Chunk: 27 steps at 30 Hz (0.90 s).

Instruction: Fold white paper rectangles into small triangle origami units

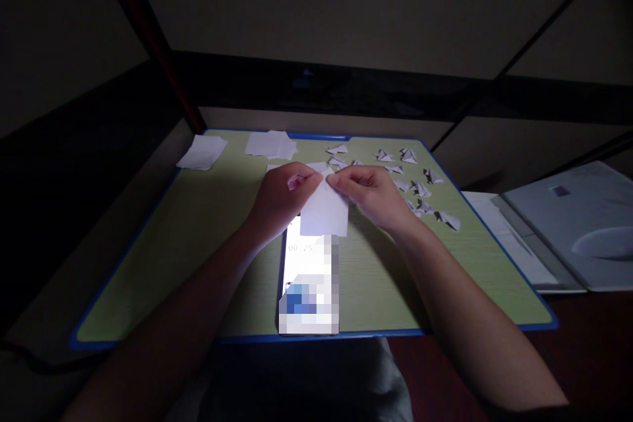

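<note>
Between my two hands is a white sheet of paper (324, 214), its top corners folded in toward a point. My left hand (289, 191) pinches the upper left side of it. From the other side, my right hand (368, 188) pinches near the same tip, thumb and finger pressed together. The sheet's lower part hangs over the top of a lit phone (309, 264) that lies on the table, its screen reading 00:25. Behind my hands more white paper (316, 166) shows, partly hidden.
Several small folded paper pieces (420, 188) lie at the table's right. Two stacks of white paper, a left one (202, 152) and a middle one (270, 144), lie at the back. The green table (173, 257) has a blue edge. A white case (573, 224) stands beyond its right side.
</note>
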Available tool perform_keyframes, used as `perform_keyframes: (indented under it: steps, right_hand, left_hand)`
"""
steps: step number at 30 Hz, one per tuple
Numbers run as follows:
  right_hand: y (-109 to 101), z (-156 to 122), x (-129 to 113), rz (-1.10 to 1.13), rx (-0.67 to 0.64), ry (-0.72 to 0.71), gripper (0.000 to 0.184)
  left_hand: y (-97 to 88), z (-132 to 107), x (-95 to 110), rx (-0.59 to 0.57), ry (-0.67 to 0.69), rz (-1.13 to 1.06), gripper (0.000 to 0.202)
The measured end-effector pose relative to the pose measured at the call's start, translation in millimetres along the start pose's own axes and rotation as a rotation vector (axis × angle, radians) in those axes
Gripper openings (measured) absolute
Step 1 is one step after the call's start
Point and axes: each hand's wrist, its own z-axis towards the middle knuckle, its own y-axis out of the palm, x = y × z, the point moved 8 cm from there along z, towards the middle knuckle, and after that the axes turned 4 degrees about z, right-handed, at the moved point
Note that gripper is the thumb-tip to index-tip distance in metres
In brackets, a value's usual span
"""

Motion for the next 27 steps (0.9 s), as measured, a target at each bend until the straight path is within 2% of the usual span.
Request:
perform_keyframes:
  steps: [11,16,22,27]
  right_hand:
    - [-2,2,3,-0.054,0.01,-0.031,0.048]
    - [-4,3,7,-0.026,0.025,-0.019,0.042]
    - [-7,4,10,0.065,0.079,0.012,0.039]
    - [-9,4,6,0.032,0.118,0.01,0.037]
  left_hand:
    - [4.7,0,-6,-0.046,-0.044,-0.058,0.021]
    - [0.2,0,-7,-0.005,-0.021,0.001,0.023]
    - [-2.5,-1,-11,0.023,-0.077,-0.105,0.019]
    - [-0.5,1,-9,0.006,-0.051,-0.082,0.019]
